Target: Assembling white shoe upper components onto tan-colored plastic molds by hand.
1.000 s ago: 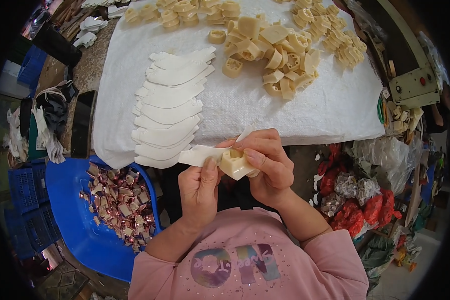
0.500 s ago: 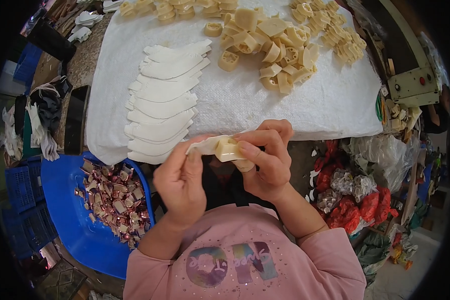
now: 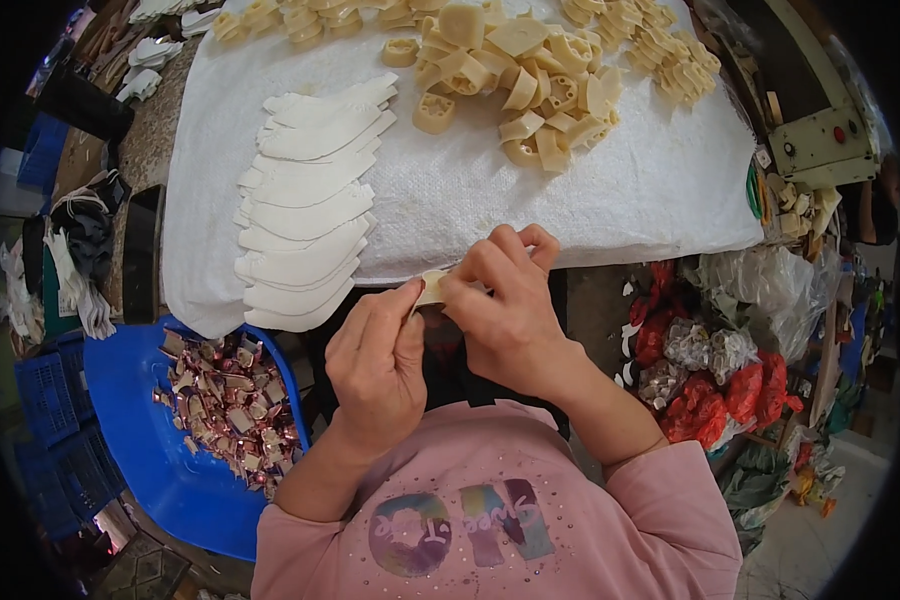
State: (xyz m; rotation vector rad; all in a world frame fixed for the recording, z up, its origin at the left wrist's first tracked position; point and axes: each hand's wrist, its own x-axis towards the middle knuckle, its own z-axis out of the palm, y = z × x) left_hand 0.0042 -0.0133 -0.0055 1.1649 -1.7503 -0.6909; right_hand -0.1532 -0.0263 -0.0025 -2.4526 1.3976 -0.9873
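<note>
Just off the near edge of the white-covered table, both my hands are closed around one small cream plastic piece (image 3: 433, 288) that looks like a shoe heel. My right hand (image 3: 510, 325) grips it from the right, its fingers hiding most of it. At its left side, my left hand (image 3: 373, 365) pinches with thumb and fingertips; a thin edge of white strip shows there, mostly covered. On the table to the left, curved white strips (image 3: 305, 215) lie overlapped in a column. A heap of cream shoe heels (image 3: 530, 75) sits further back.
A white woven sheet (image 3: 430, 190) covers the table. More heels (image 3: 670, 65) stand in rows at the back. A blue tub (image 3: 135, 430) of shiny pinkish pieces (image 3: 235, 405) is low at left. Red bags (image 3: 700, 405) lie at right, below a control box (image 3: 820, 150).
My right hand has turned over the heel and moved slightly left, covering more of it. The white strip, stretched between my hands before, is now mostly hidden. The view has shifted a little.
</note>
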